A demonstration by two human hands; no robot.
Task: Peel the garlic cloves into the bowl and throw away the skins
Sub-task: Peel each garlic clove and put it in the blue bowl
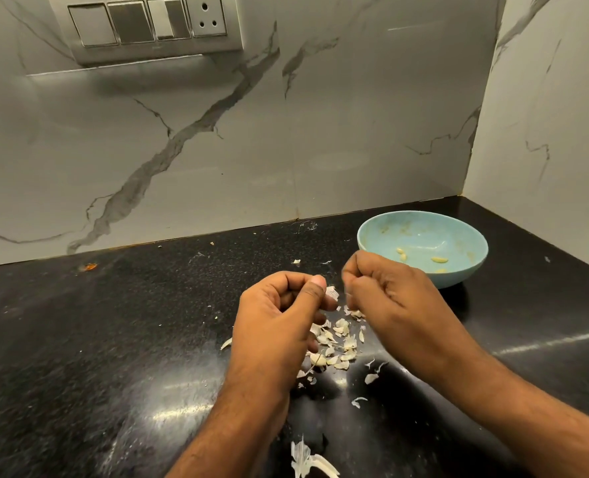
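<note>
We work at a black speckled counter (79,339) set in a corner of grey marble-veined wall, with a switch plate (148,25) of three switches and one socket above. We take the light blue bowl (458,274) as our landmark throughout.

Well to the left of the bowl, our left hand (276,326) is curled, thumb and fingers pinching a garlic clove (331,293) with papery skin still on it; this holds the clove firm for stripping. Directly in front of the bowl, our right hand (389,298) is curled too, fingertips pinched together near the clove, apparently tugging at skin; what it grips we cannot tell.

The loose skins (338,343) lie in one heap left of and nearer us than the bowl, under the hands, where they fall; too many to count. A larger husk (307,457) lies nearest us.

Inside the bowl we count roughly four peeled cloves (439,259), kept within short reach of the right hand.
</note>
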